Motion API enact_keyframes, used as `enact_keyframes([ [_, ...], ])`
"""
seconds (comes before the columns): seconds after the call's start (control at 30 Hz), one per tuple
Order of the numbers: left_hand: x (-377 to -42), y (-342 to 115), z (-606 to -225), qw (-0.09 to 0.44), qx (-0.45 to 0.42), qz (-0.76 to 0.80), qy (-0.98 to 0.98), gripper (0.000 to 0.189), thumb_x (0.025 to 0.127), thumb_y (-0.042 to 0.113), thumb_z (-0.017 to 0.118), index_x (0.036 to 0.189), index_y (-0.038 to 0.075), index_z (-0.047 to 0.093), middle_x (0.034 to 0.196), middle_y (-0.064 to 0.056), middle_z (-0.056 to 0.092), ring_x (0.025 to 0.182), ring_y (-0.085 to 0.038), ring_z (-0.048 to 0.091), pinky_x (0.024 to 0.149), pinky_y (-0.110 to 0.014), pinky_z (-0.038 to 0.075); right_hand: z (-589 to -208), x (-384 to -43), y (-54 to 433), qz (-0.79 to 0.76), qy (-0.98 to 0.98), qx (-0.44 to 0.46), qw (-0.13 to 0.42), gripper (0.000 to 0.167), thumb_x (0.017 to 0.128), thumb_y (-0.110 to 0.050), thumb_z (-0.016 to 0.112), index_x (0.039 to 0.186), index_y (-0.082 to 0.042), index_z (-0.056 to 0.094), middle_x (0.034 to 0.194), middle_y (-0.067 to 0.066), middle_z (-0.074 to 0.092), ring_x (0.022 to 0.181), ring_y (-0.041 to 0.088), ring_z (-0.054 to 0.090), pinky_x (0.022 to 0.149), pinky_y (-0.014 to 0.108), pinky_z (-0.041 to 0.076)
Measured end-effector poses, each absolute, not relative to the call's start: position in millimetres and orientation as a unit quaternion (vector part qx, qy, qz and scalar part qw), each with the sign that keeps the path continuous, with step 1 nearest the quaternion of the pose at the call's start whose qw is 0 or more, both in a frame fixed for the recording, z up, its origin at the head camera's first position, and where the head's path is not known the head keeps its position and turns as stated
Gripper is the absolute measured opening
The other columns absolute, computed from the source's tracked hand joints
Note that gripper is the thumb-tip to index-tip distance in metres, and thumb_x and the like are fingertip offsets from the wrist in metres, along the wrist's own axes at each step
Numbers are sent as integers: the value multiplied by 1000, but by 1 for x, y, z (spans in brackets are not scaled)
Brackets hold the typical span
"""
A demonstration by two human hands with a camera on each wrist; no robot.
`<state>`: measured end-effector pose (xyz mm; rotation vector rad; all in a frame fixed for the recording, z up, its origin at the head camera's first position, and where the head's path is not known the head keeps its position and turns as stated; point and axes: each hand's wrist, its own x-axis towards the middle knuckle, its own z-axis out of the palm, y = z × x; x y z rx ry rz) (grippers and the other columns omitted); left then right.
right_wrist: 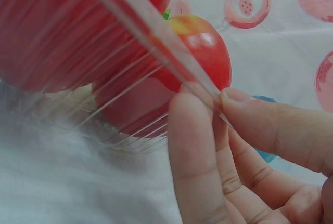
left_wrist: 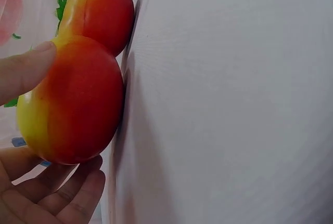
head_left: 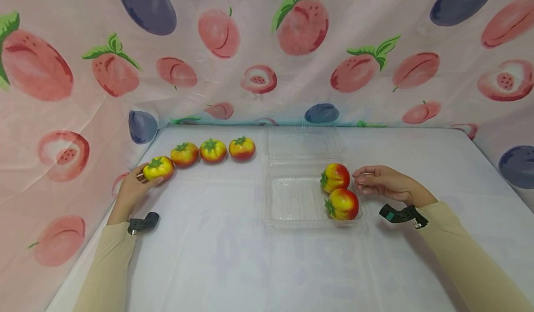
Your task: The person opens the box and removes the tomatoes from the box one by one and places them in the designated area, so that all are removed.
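At the left end of a row, my left hand (head_left: 132, 191) holds a yellow-and-red tomato (head_left: 159, 168) with a green leafy top. The left wrist view shows the thumb (left_wrist: 31, 70) on one side of this tomato (left_wrist: 78, 104) and the fingers at the opposite side. My right hand (head_left: 385, 184) pinches the right rim of a clear plastic container (head_left: 292, 200) between thumb and forefinger, as the right wrist view shows at the container rim (right_wrist: 195, 70). Inside, along the container's right side, lie two tomatoes, a rear one (head_left: 335, 177) and a front one (head_left: 343, 204), tops facing left.
Three more tomatoes, a left one (head_left: 185, 155), a middle one (head_left: 213, 151) and a right one (head_left: 242, 149), continue the row rightward from the held one. The container's lid (head_left: 304, 143) lies open behind its base. A fruit-patterned cloth (head_left: 258, 38) rises behind the white table (head_left: 208, 256).
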<state>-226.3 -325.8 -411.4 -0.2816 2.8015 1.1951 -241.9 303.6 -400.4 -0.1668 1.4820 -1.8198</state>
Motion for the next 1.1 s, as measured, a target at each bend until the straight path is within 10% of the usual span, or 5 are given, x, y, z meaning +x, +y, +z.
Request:
enact_keyframes([
  [0.67, -229, -334, -400, -16, -72, 408, 910, 74, 93, 35, 55, 146, -6, 23, 144, -30, 34, 129, -45, 38, 105, -52, 34, -399, -242, 303, -704, 596, -58, 382, 18, 98, -5, 44, 105, -9, 59, 94, 1, 68, 86, 11, 67, 80, 22, 56],
  [0.93, -230, -329, -391, -75, -69, 415, 904, 72, 91, 32, 59, 146, -2, 27, 143, -27, 39, 129, -42, 41, 103, -17, 38, -399, -242, 303, -701, 600, -60, 381, 18, 98, -5, 44, 103, -11, 61, 93, 0, 68, 86, 10, 67, 79, 21, 56],
  [1.1, -232, -323, -386, -87, -75, 435, 893, 72, 91, 31, 60, 147, 2, 25, 145, -25, 37, 132, -38, 40, 108, -31, 35, -399, -243, 303, -702, 597, -61, 384, 18, 98, -5, 45, 103, -10, 61, 93, 1, 69, 86, 11, 67, 80, 21, 56],
])
